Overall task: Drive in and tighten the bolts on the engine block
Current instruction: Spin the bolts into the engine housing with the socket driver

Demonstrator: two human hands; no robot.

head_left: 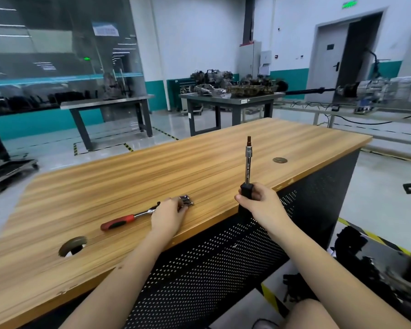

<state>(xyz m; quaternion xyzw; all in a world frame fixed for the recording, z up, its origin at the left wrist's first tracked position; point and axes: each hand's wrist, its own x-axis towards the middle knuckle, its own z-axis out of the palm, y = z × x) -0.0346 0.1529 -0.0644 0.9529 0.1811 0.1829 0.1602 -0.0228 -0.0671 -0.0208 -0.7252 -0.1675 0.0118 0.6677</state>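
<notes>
Wooden-topped bench (152, 162) edge is running under both hands – right hand (259, 205) gripping an upright black-handled steel driver (248, 167), left hand (169, 214) pinching the red-handled ratchet's (128, 219) head.

Bright, even overhead light fills the room, throwing only faint shadows on the wooden table (152, 167), while ceiling lights glare in the glass wall (57, 43), straight lines bow toward the edges, and the lower right corner blurs.

We are seeing the ratchet wrench (128, 219) lying on the wooden workbench (199, 157), left of the upright screwdriver (248, 167); metal tables (230, 97) are standing far behind.
</notes>
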